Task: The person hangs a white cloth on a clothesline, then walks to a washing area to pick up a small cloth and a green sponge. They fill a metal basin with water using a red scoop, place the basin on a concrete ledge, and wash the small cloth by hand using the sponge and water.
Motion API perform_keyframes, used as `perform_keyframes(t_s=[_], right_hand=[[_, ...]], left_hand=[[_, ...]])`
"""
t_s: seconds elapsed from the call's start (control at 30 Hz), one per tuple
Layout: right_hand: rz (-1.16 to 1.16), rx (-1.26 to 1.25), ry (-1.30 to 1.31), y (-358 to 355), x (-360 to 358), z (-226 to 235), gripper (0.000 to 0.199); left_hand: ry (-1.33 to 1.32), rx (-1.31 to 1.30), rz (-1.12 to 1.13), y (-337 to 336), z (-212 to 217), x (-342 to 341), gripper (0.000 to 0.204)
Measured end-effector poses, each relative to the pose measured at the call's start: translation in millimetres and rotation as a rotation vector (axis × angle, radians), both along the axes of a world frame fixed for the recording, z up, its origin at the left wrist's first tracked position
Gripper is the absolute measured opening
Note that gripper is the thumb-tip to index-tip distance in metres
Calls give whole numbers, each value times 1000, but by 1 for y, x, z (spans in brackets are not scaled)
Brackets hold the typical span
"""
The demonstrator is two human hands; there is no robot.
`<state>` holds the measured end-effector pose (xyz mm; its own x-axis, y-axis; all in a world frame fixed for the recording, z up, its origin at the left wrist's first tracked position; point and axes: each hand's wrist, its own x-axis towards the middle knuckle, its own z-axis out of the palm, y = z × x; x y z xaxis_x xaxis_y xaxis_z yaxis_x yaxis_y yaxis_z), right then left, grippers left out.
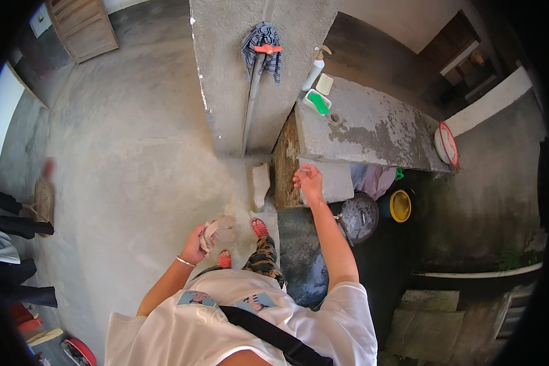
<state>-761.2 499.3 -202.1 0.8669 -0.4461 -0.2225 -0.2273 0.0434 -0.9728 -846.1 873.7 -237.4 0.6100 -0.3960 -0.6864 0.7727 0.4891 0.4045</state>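
Note:
My left hand (195,244) is closed around a crumpled beige cloth (218,232), held in front of my body above the concrete floor. My right hand (309,181) reaches forward with fingers loosely spread and nothing in it, hovering by the near corner of a grey concrete slab counter (372,128). My feet in red sandals (260,228) stand just below the cloth.
A concrete pillar (226,73) carries a grey pipe with a striped rag on its tap (262,49). On the counter sit a white pump bottle (314,73) and a soap dish with green sponge (317,102). A dark metal basin (358,216) and yellow bucket (399,205) sit below.

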Motion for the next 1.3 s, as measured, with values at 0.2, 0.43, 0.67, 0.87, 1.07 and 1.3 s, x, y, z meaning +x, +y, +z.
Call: perform_keyframes(t_s=[0.2, 0.43, 0.67, 0.87, 1.07, 1.3], right_hand=[[1, -861, -71, -116, 180, -6, 34], [74, -1203, 399, -164, 302, -15, 60], [290, -1126, 622, -183, 343, -14, 68], [361, -988, 468, -199, 353, -20, 77], [262, -822, 329, -220, 359, -57, 79], [223, -693, 322, -232, 367, -70, 68]], left_hand=[[101, 95, 329, -3, -29, 11, 22], [247, 84, 530, -54, -30, -6, 22], [272, 117, 593, -97, -29, 1, 23], [311, 201, 668, -110, -21, 16, 22], [310, 169, 694, -119, -23, 20, 23], [328, 210, 660, -120, -20, 10, 21]])
